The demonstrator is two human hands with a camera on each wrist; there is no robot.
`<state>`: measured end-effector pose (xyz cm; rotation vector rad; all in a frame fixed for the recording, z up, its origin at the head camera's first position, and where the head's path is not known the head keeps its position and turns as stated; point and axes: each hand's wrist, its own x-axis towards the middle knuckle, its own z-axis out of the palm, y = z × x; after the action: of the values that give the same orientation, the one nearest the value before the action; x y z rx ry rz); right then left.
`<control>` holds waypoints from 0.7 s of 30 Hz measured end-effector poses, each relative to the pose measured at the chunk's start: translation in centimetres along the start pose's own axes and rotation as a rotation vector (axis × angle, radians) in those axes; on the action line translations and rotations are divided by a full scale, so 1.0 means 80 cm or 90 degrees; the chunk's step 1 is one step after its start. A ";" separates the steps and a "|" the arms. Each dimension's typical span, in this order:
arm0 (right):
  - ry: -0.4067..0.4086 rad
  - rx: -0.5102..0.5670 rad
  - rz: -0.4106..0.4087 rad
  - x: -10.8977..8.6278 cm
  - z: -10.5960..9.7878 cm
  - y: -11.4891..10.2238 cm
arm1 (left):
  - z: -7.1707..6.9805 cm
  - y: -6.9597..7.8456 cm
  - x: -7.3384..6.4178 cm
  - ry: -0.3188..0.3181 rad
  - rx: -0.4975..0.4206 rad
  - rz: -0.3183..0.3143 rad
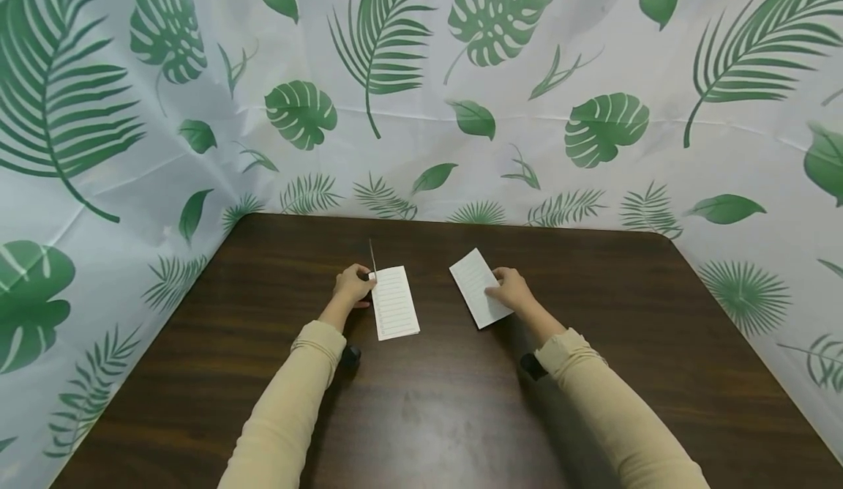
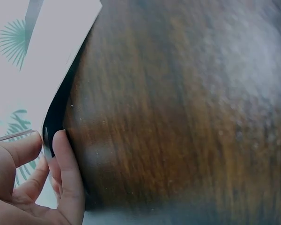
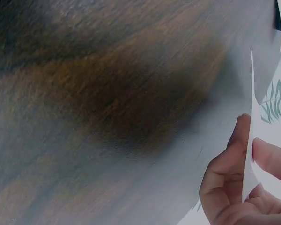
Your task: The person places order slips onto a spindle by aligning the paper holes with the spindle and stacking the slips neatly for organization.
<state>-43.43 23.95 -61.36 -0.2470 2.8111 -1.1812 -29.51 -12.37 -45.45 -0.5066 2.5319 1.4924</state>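
Observation:
My left hand (image 1: 350,288) pinches the left edge of a small notepad (image 1: 396,307) with white ruled pages, held over the table. A thin flap (image 1: 372,256) rises edge-on at that edge; whether it is a cover or a page I cannot tell. The left wrist view shows the thumb and fingers (image 2: 69,173) around the notepad's edge (image 2: 68,51), with a dark underside below the white pages. To the right, my right hand (image 1: 515,293) holds a white ruled sheet (image 1: 473,284) by its right side, tilted. Seen edge-on in the right wrist view, the sheet (image 3: 249,150) passes between thumb and fingers.
A dark brown wooden table (image 1: 421,416) lies under both hands, its far edge meeting a white curtain (image 1: 408,152) printed with green leaves. Black devices sit at the left wrist (image 1: 351,358) and the right wrist (image 1: 532,366).

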 end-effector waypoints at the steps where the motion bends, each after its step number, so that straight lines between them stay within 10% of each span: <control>1: 0.007 -0.007 0.003 0.027 0.011 0.034 | -0.001 0.000 0.002 -0.005 -0.010 -0.008; 6: 0.021 0.017 0.028 0.032 0.012 0.030 | -0.009 0.000 0.014 -0.010 -0.039 -0.034; 11: -0.002 0.091 0.040 -0.046 -0.029 -0.076 | -0.016 -0.006 0.022 0.029 -0.026 0.025; 21: -0.029 0.168 0.123 -0.163 -0.080 -0.232 | -0.035 0.014 -0.025 0.077 -0.071 0.119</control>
<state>-29.36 17.97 -43.42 0.0151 2.5340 -1.4573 -28.01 -13.87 -42.57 -0.3946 2.6641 1.7241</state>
